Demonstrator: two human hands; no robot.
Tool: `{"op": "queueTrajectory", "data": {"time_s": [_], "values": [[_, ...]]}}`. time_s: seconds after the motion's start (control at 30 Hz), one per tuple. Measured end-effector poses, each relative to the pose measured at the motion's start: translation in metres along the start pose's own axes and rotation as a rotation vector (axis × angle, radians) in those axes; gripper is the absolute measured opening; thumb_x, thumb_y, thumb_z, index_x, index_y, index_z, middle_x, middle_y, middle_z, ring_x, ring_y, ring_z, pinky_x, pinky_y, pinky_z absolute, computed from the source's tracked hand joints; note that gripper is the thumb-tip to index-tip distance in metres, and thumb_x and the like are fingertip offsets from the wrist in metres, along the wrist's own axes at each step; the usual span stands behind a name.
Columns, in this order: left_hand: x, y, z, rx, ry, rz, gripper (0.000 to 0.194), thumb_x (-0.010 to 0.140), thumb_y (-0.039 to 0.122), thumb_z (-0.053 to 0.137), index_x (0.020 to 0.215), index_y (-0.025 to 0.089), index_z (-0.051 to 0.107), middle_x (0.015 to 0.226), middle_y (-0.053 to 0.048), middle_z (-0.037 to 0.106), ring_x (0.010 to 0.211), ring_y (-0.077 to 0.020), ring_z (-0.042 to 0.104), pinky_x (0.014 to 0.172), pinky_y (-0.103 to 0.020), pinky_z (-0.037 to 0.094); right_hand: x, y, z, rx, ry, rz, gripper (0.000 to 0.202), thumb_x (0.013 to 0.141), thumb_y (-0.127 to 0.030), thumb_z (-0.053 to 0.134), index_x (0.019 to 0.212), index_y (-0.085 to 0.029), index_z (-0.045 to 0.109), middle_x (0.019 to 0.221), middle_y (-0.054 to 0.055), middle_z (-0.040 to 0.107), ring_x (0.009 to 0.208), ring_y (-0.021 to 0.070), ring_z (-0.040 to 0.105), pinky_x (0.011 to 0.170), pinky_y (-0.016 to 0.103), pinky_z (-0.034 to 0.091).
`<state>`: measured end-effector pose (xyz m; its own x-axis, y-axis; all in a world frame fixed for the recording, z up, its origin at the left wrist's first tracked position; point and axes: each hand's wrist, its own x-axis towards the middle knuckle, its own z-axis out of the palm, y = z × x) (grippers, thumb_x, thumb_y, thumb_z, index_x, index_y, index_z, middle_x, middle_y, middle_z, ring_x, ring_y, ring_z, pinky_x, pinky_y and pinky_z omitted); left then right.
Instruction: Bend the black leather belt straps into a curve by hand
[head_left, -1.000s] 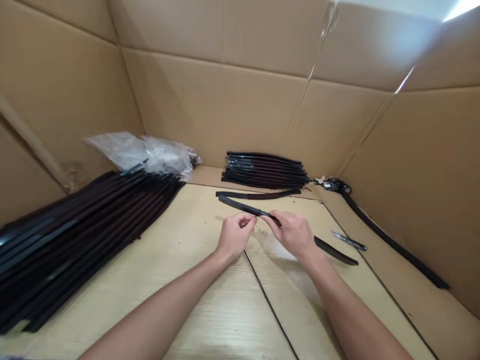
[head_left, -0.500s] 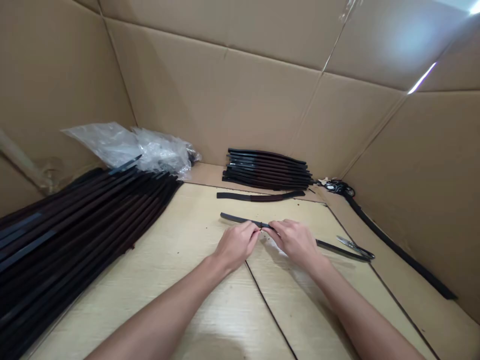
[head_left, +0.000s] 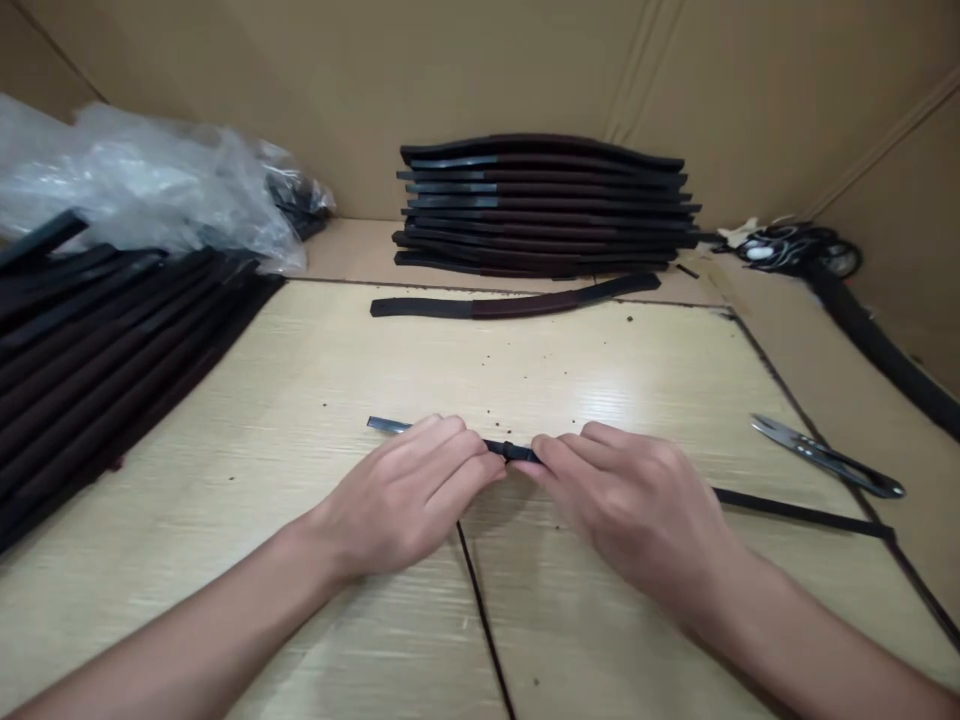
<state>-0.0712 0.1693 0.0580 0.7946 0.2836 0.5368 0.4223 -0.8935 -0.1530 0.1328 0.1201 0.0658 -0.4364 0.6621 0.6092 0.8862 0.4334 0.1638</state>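
A narrow black strip (head_left: 802,511) lies crosswise on the pale wooden board, with both hands closed on it. My left hand (head_left: 416,490) grips it from above, and its shiny left end sticks out past the knuckles. My right hand (head_left: 630,495) pinches the strip a little further right; the longer end runs out from under that hand. Between the fingertips a small dark band or knot (head_left: 508,451) circles the strip. Thread scissors (head_left: 825,458) lie to the right, beyond the strip. Both thumbs are partly hidden.
A stack of black and dark-brown strips (head_left: 547,205) stands at the back, with a single strip (head_left: 517,303) before it. Long dark strips (head_left: 127,370) and plastic bags (head_left: 165,180) fill the left. Tangled cords (head_left: 802,250) lie back right. Cardboard walls (head_left: 360,80) enclose the board.
The view has moved closer and tilted down. My left hand has shifted from a fingertip pinch beside the knot to a fuller grip over the strip's left part. My right hand still holds it.
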Motion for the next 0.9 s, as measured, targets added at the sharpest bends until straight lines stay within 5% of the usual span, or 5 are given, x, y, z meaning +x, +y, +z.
{"op": "queueTrajectory", "data": {"time_s": [0.13,0.3,0.47,0.7,0.9], "values": [[0.002,0.001,-0.001,0.025,0.066,0.008,0.015,0.073,0.016,0.057,0.088,0.016,0.058,0.078,0.000,0.057,0.078,-0.0022,0.039,0.074,-0.017,0.029,0.003,-0.002,-0.001,0.117,-0.097,0.044,0.025,0.077,-0.035,0.046,0.070,-0.015,0.060,0.056,-0.003,0.054,0.060,-0.0031,0.019,0.065,0.016,0.004],[0.002,-0.003,-0.004,0.118,0.194,0.112,0.013,0.073,0.021,0.058,0.084,0.014,0.057,0.079,-0.002,0.058,0.080,-0.0045,0.040,0.076,-0.018,0.031,0.012,-0.008,-0.007,0.236,-0.407,0.186,0.058,0.081,-0.050,0.021,0.075,-0.009,0.062,0.067,-0.001,0.059,0.057,-0.0030,-0.004,0.064,0.015,0.001],[-0.002,-0.014,-0.009,0.080,0.207,0.063,0.011,0.079,0.020,0.049,0.084,0.015,0.057,0.080,0.000,0.057,0.081,-0.0025,0.040,0.075,-0.015,0.031,0.028,-0.012,-0.008,0.214,-0.570,0.293,0.071,0.074,-0.065,0.012,0.089,-0.018,0.063,0.086,-0.002,0.063,0.058,-0.0056,-0.005,0.065,0.014,-0.001],[0.005,-0.019,-0.014,-0.442,-0.066,-0.396,0.038,0.085,0.040,0.033,0.082,0.016,0.063,0.088,0.000,0.061,0.082,0.0016,0.046,0.077,-0.011,0.035,0.031,-0.012,0.001,0.212,-0.425,0.175,0.068,0.077,-0.060,0.015,0.088,-0.016,0.065,0.079,0.001,0.063,0.057,-0.0054,-0.004,0.064,0.014,0.000],[0.021,-0.017,-0.037,-0.890,-0.320,-0.681,0.040,0.076,0.048,0.047,0.085,0.013,0.066,0.090,-0.001,0.066,0.078,0.0009,0.053,0.074,-0.010,0.038,0.024,-0.012,-0.002,0.117,-0.122,-0.058,0.048,0.081,-0.046,0.030,0.071,-0.015,0.065,0.057,-0.002,0.055,0.057,-0.0032,-0.003,0.061,0.013,0.000]]}}
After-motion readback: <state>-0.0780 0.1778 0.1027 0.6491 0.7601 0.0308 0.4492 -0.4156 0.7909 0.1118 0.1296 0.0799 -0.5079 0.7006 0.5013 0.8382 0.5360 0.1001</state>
